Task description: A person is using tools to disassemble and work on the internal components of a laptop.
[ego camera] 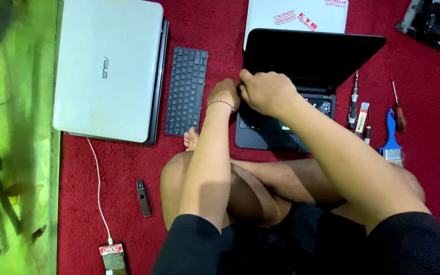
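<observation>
A black laptop [311,56] stands open on the red carpet in front of my crossed legs, its keyboard bay bare. My left hand [224,94], with a thin bracelet at the wrist, rests at the left hinge corner of the laptop base [260,133]. My right hand [266,91] lies beside it over the same corner, fingers curled and pressed against the left hand. What the fingers grip is hidden. A loose black keyboard [186,90] lies just left of my hands.
A shut white laptop [107,69] lies at the left. Another white lid with stickers [296,15] sits behind the black laptop. Screwdrivers [353,102], a red-handled one [398,109] and a blue brush [391,137] lie at the right. A white cable [98,188], a small dark stick [143,198] and a green mat [16,153] are at the left.
</observation>
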